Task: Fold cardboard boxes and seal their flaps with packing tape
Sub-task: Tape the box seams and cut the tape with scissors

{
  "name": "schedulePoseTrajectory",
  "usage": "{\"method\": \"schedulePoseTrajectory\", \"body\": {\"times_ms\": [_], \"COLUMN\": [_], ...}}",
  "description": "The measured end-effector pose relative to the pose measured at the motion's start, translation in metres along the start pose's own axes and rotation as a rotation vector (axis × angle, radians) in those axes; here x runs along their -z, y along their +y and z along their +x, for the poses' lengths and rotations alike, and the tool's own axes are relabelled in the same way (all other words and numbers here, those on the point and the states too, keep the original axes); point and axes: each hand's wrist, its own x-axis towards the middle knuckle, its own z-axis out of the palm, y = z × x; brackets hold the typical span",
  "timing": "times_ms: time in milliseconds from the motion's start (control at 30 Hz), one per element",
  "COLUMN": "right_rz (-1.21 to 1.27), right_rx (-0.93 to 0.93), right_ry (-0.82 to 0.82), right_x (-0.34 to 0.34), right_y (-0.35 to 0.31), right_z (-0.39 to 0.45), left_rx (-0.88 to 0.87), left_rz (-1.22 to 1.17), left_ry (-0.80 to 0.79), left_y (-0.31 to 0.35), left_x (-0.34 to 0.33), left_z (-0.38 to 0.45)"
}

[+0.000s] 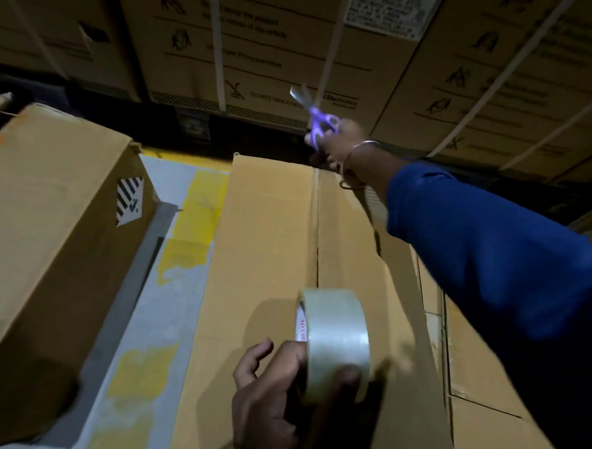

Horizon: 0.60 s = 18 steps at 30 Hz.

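Grey floor [167, 306], patched with yellow paint, is being occupied by two cardboard boxes [262, 257], [40, 231] standing apart.

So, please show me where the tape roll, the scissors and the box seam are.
tape roll [336, 339], head view, on its clear outer winding.
scissors [318, 122], head view, on the purple handle.
box seam [317, 225], head view, on the centre line between flaps.

— Where is there room to reach?
— Mid-frame, the box top [269, 243] lies bare between the tape roll [336, 343] low down and the scissors [315, 117] up top.
— And what blocks?
— A tall box [48, 218] at left, a floor gap [180, 239] between; stacked cartons [269, 44] wall off the upper frame.
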Motion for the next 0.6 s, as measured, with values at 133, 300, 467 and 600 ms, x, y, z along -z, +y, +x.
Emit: {"method": "schedulePoseTrajectory", "body": {"times_ms": [133,300,467,600], "right_rz": [0.16,-0.297,-0.246,-0.237], "right_rx": [0.209,0.424,0.448,0.434], "right_ry": [-0.135,-0.279,-0.217,-0.218], "right_x": [0.03,0.028,0.017,0.008], "right_y": [0.013,0.041,0.05,0.058], "right_z": [-0.066,-0.14,-0.151,-0.145], "left_rx": [-0.12,0.042,0.091,0.083], "left_rz": [0.013,-0.072,-0.153,-0.222], "left_ry": [-0.047,-0.083,-0.132,-0.174], "left_y": [0.036,0.042,0.047,0.062], "left_x": [0.003,0.003,0.005,0.002], "left_z": [-0.004,0.001,0.0,-0.001]}}
